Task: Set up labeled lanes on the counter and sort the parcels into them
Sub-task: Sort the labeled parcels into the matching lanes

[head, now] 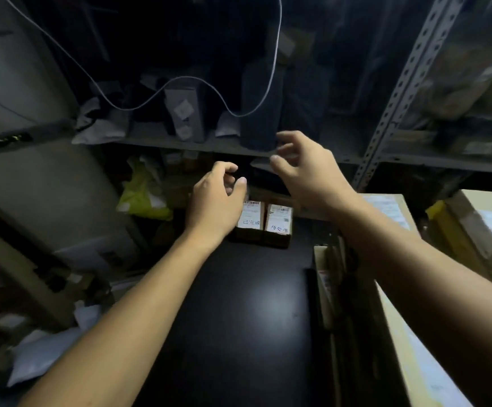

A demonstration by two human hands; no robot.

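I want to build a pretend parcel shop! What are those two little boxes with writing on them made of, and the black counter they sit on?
The two small boxes look like plain brown cardboard, matte, with white paper labels stuck on. The black counter looks smooth and slightly glossy, since light reflects off it; possibly laminate or painted board, hard to tell.

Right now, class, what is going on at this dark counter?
A person reaches both bare hands forward over a dark counter. The left hand hovers above two small labelled boxes standing side by side at the counter's far end, and the right hand is raised near the shelf edge. Both hands are loosely curled and hold nothing. Larger cardboard parcels wait on the right, not yet sorted.
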